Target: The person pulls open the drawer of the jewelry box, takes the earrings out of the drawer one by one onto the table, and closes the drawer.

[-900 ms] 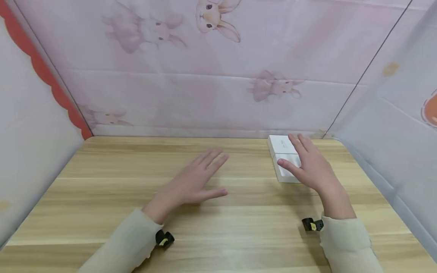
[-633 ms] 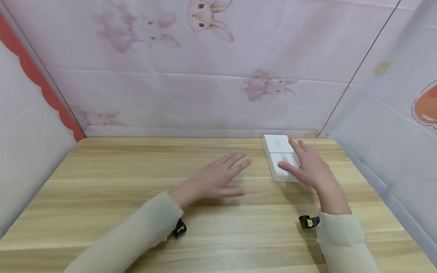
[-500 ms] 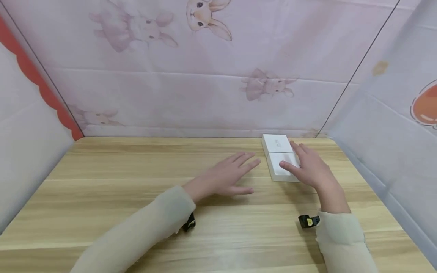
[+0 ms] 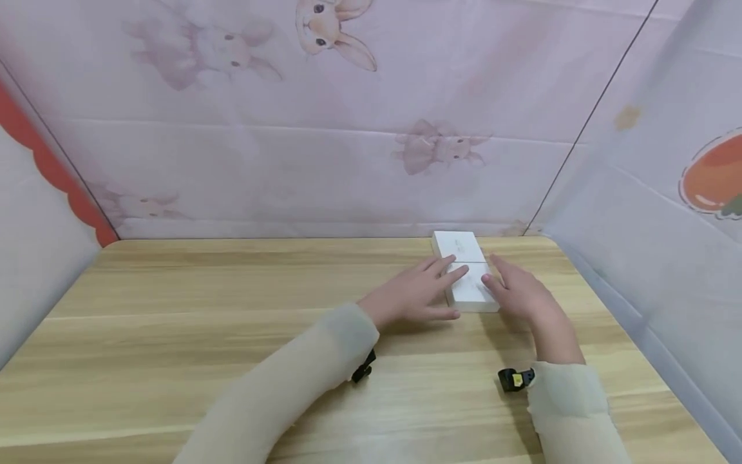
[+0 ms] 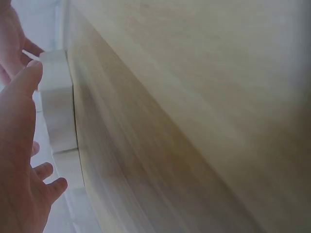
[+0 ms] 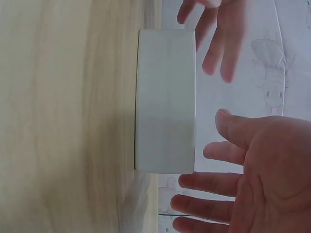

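Two white boxes lie end to end near the back right of the table in the head view. The far box (image 4: pixel 451 241) has faint small print on top. In front of it sits the near box (image 4: pixel 474 295), whose plain end face fills the middle of the right wrist view. My left hand (image 4: pixel 418 294) is at the boxes' left side, fingers spread and fingertips overlapping their edge. On the opposite side, my right hand (image 4: pixel 526 298) has its thumb at the near box's right edge and its fingers extended along that side. Neither hand is curled round a box.
The boxes rest on a wood-grain table (image 4: pixel 232 361). Behind it stands a pink backdrop (image 4: pixel 324 174) printed with rabbits, and a pale side panel (image 4: pixel 649 212) rises on the right. Each sleeve has a small black camera mount at the wrist.
My left hand has swept right across the table to the boxes' left side. The right hand has shifted slightly, from over the near box to its right edge. The head view has panned slightly right.
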Available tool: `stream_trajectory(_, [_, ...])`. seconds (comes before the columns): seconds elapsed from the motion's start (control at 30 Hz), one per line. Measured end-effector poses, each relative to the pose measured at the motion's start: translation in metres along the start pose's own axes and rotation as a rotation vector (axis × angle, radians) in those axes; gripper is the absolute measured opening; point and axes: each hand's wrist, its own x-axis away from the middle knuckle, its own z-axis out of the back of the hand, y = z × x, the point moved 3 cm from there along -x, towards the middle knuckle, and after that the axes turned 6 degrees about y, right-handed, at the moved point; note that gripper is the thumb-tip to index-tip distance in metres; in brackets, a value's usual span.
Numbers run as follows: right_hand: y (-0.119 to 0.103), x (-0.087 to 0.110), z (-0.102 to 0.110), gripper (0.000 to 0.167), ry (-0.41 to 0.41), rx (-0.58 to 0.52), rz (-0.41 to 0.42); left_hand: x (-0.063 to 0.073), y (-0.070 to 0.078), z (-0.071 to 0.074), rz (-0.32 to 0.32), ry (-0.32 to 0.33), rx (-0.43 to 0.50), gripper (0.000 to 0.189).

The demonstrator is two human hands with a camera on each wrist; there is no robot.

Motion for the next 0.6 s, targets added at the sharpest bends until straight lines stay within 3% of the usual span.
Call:
stream_trajectory(0.3, [-0.006, -0.005, -0.005, 0.068, -0.051, -0.005, -0.02, -0.014, 0.002, -0.006, 0.048, -0.066, -0.051, 0.088])
stream_trajectory(0.43, [-0.007, -0.007, -0.008, 0.051, -0.065, -0.015, -0.004, -0.017, 0.001, -0.009, 0.05, -0.107, -0.076, 0.088])
stream_trajectory(0.53, [-0.008, -0.008, -0.01, 0.05, -0.079, -0.022, -0.012, -0.02, 0.001, -0.012, 0.042, -0.125, -0.095, 0.087])
stream_trajectory(0.6, [-0.008, -0.007, -0.01, 0.057, -0.089, -0.019, -0.021, -0.021, 0.002, -0.013, 0.036, -0.126, -0.11, 0.085])
